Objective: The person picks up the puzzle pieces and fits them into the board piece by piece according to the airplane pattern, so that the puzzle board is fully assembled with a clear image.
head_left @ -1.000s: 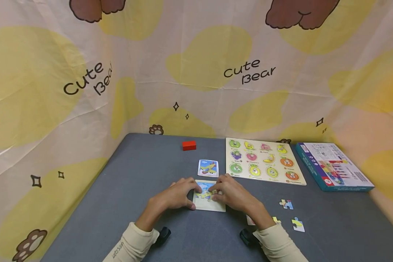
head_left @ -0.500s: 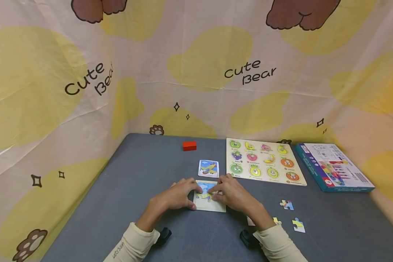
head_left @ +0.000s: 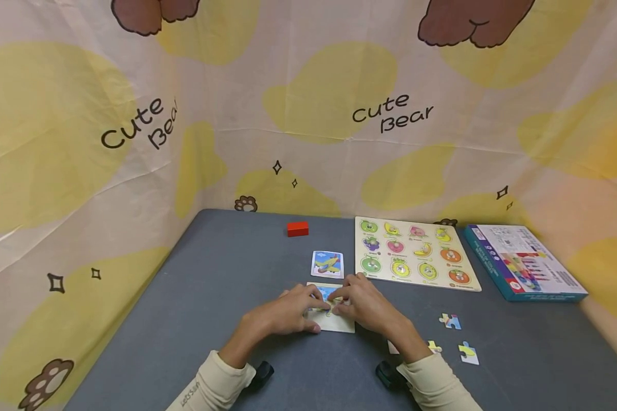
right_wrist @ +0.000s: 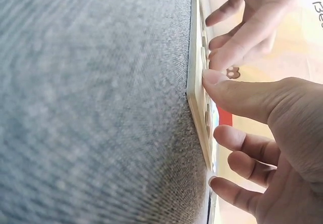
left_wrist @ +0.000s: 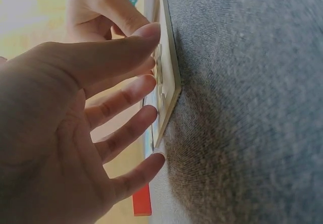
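Note:
A small wooden puzzle board (head_left: pixel 339 325) lies flat before me, with blue and yellow jigsaw pieces (head_left: pixel 327 291) in its upper part. From the left, my left hand (head_left: pixel 288 313) reaches over it, index fingertip down on the pieces and thumb by the front edge. My right hand (head_left: pixel 362 303) rests on the right side, its thumb (right_wrist: pixel 216 76) and index finger touching the pieces. Their fingers cover much of the picture. Behind the board sits a picture card (head_left: pixel 327 264) showing a yellow airplane.
Loose jigsaw pieces (head_left: pixel 468 353) lie to the right, some partly behind my right forearm. Farther back are a red block (head_left: pixel 297 229), a fruit picture board (head_left: pixel 416 249) and a teal-edged box (head_left: pixel 537 265). A printed curtain (head_left: pixel 308 114) surrounds the grey table (head_left: pixel 226 257).
My left hand has shifted right across the board, its thumb leaving the lower left corner and its index finger coming closer to my right hand. The right hand stays in place.

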`<state>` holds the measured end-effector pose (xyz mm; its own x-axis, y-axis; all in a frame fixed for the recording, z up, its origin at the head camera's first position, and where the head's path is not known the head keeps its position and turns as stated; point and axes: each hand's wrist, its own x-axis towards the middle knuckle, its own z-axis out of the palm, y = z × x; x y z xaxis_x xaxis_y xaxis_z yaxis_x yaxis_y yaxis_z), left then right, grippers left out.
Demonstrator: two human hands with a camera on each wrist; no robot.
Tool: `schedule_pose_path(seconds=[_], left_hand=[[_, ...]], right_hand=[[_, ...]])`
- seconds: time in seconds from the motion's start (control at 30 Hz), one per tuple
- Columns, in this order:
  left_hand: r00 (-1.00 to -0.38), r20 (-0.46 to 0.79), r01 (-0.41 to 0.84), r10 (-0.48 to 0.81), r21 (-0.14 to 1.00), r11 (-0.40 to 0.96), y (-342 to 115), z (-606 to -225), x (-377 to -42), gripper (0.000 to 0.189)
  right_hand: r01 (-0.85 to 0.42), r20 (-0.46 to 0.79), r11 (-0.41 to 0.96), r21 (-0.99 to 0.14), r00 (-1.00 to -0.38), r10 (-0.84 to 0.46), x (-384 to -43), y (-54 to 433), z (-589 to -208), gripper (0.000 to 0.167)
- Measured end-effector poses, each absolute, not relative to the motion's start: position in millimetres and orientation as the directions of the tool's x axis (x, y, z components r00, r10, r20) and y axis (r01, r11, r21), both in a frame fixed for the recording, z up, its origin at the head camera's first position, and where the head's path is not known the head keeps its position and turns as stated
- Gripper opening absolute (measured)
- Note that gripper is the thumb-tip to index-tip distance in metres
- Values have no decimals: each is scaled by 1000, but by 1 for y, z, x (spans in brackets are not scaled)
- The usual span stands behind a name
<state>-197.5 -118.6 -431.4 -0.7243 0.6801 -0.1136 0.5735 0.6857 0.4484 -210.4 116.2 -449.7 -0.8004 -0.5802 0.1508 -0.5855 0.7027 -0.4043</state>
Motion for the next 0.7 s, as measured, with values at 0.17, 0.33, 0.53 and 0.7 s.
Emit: schedule_pose_path(seconds=[0.17, 0.33, 0.53, 0.7], left_hand=[[-717, -111, 579, 688, 455, 677, -119, -432, -198, 48], [-692, -88, 608, 717, 464, 644, -123, -432, -199, 46], [-682, -63, 626, 729, 466, 625, -128, -450, -209, 44], [-691, -90, 608, 717, 464, 644, -124, -446, -208, 46]], right_hand=[[-576, 137, 702, -419, -804, -578, -212, 118, -450, 21], [-565, 120, 690, -453, -805, -581, -214, 122, -448, 26], [-527, 87, 684, -505, -819, -567, -215, 133, -445, 28], [-496, 85, 689, -529, -838, -539, -212, 154, -441, 32]])
